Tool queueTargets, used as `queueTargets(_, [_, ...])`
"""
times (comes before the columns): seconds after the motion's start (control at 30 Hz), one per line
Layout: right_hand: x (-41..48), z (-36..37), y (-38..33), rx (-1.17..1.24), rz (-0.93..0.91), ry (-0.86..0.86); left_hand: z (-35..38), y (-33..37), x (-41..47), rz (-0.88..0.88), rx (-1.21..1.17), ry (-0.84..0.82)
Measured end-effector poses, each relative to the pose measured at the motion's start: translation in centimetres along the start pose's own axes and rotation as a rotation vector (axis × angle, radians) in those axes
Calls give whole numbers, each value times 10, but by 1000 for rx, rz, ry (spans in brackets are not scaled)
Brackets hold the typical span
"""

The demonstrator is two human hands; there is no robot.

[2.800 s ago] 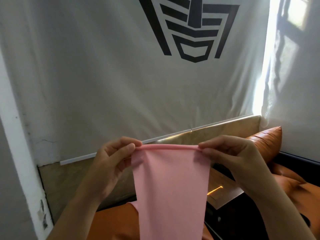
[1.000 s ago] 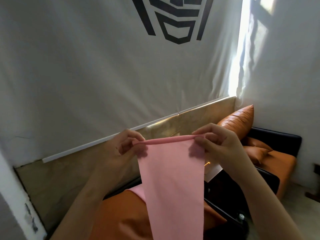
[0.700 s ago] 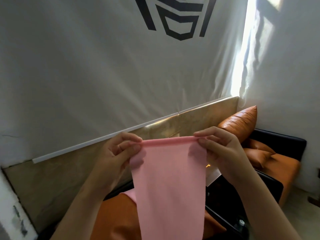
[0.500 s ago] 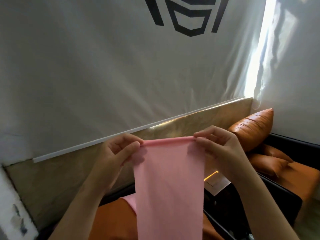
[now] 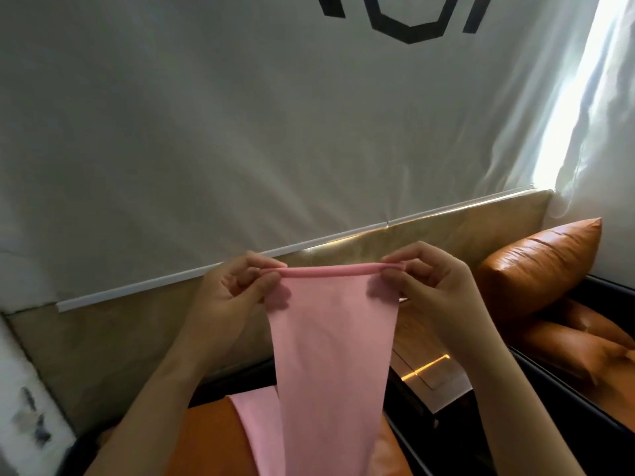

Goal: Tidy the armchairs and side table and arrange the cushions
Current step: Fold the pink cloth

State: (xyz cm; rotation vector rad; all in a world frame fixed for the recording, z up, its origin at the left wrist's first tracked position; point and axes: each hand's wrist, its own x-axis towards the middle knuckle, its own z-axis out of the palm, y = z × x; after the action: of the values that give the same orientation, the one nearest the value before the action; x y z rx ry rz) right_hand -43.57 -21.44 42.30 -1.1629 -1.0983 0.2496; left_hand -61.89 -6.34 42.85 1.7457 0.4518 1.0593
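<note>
**Pink cloth, held up by its rolled top edge**

Item: pink cloth (image 5: 330,355), one long strip. Its top edge is rolled into a narrow hem and stretched taut between the two hands. The rest hangs straight down from the fingers, and a second layer or tail shows lower left against the near armchair seat (image 5: 206,438).

Left hand (image 5: 233,293): thumb and curled fingers (image 5: 263,269) pinch the left end of the rolled edge.

Right hand (image 5: 436,286): same pinch on the right end, fingertips bent over the hem.

Beyond the right fingers: orange leather cushion (image 5: 539,266) standing against the back of the far armchair (image 5: 584,352). Below the right fingers, behind the cloth: side table (image 5: 422,372), partly hidden.

Behind the fingers: white hanging sheet (image 5: 240,149) with a black emblem.

Status, by judgement: folding or rolling of the cloth in progress; cushions not yet arranged.

Hazards:
- Roll comes undone if either pinch eases, since only the fingertips hold it.
- Uneven pull between the hands would skew the hem and leave a crooked fold.
- The hanging length may drag across the seat and crease or catch.
</note>
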Motion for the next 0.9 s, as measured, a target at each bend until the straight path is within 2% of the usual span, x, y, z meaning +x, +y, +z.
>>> queueTargets(0.13, [9, -5, 6, 21, -18, 17, 5, -1, 8, -4, -26, -25])
queueTargets(0.33, [19, -3, 12, 250, 42, -16, 2, 1, 19, -26, -245, -64])
queueTargets(0.43, [21, -3, 15, 292, 46, -42, -3, -5, 28, -54, -352, -101])
queueTargets(0.63, [17, 1, 29, 144, 31, -28, -5, -32, 45, -77, -327, -117])
queueTargets(0.9, [37, 33, 49, -103, -25, 47, -37, -53, 68, 61, -114, -128])
